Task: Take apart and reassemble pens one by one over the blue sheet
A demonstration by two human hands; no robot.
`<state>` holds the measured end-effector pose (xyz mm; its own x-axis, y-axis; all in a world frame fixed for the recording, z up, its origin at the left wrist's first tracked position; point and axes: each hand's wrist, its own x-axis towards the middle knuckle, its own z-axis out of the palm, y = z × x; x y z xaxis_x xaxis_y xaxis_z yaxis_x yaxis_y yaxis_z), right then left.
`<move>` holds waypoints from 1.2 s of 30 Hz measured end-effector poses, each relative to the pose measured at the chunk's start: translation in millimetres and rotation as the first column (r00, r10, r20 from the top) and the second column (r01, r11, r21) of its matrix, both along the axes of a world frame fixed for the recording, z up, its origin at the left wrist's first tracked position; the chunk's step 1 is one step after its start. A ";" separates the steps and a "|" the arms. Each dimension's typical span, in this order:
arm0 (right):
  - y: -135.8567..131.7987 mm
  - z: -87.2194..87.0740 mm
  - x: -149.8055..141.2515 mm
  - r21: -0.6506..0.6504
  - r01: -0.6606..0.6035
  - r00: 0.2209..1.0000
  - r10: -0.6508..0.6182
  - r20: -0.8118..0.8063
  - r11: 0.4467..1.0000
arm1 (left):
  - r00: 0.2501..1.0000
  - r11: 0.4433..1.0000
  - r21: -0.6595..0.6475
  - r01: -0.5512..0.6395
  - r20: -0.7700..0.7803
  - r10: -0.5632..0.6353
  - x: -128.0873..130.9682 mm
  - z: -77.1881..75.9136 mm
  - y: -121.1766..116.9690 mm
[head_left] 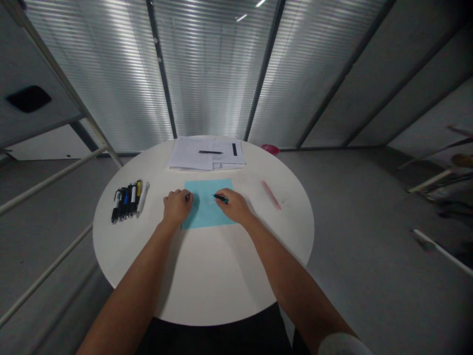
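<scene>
A light-blue sheet of paper lies on the white round table between my hands. My right hand is closed around a dark pen with a green part, its tip pointing left over the sheet. At the sheet's left edge, my left hand is closed, pinching a small dark cap-like piece; most of that piece is hidden by the fingers. I cannot tell whether the pen's tip touches the paper.
Several pens and markers lie in a row at the table's left. A stack of printed papers with a black pen on it is at the far side. A pinkish stick-like item lies on the right of the table.
</scene>
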<state>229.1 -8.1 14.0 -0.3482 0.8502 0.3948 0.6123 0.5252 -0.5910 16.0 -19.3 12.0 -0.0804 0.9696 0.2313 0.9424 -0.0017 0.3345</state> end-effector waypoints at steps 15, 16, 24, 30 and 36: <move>0.5 -0.8 -1.1 -0.013 -0.017 1.000 0.017 0.003 1.000 | 0.994 0.995 -0.001 0.097 0.042 -0.097 -1.4 -1.6 0.7; 0.4 -0.7 -1.1 -0.015 -0.019 1.000 0.019 0.003 1.000 | 0.994 0.995 0.000 0.100 0.042 -0.100 -1.7 -2.3 0.8; 0.4 -0.2 -0.5 -0.028 -0.016 1.000 0.015 -0.019 0.999 | 0.988 0.995 0.008 0.103 0.117 -0.103 -0.9 -0.4 0.2; -0.8 2.8 -0.2 -0.005 -0.055 0.996 0.055 -0.064 0.998 | 0.824 0.983 0.133 0.126 0.538 -0.178 3.2 4.7 -0.1; -2.6 7.0 -1.4 0.035 -0.087 0.986 0.091 -0.139 0.996 | 0.555 0.973 0.140 0.181 0.803 -0.218 12.0 7.5 -1.5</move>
